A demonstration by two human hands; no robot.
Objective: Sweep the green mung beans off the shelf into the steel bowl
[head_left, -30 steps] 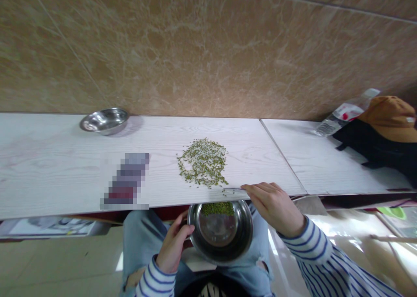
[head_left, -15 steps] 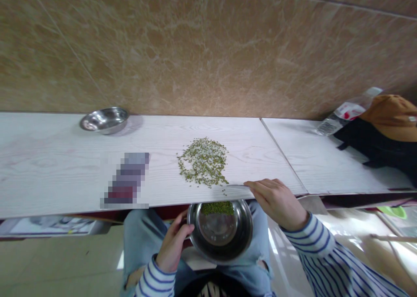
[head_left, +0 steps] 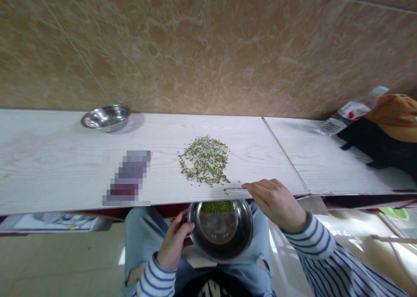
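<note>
Small green beans [head_left: 205, 160], like mung beans, lie spread in a loose patch on the white table [head_left: 163, 188]. Below the table's front edge, my left hand [head_left: 175, 240] grips the left rim of a steel bowl [head_left: 244, 240], thumb over the edge. More green beans [head_left: 217, 207] are gathered at the bowl's far side. My right hand [head_left: 276, 201] is closed on a thin metal utensil [head_left: 233, 188], held low at the table edge, just right of and nearer than the patch. Its exact kind is unclear. A few stray beans lie by its tip.
Another steel bowl [head_left: 107, 118] stands at the back left by the wall. A pixelated flat object [head_left: 128, 175] lies left of the beans. At the far right are a clear plastic bottle [head_left: 347, 114] and a brown and black cloth item [head_left: 384, 136].
The utensil in my right hand has shifted slightly down and its angle has turned, now looking thinner. My left hand and the bowl stay put. The view has shifted slightly.
</note>
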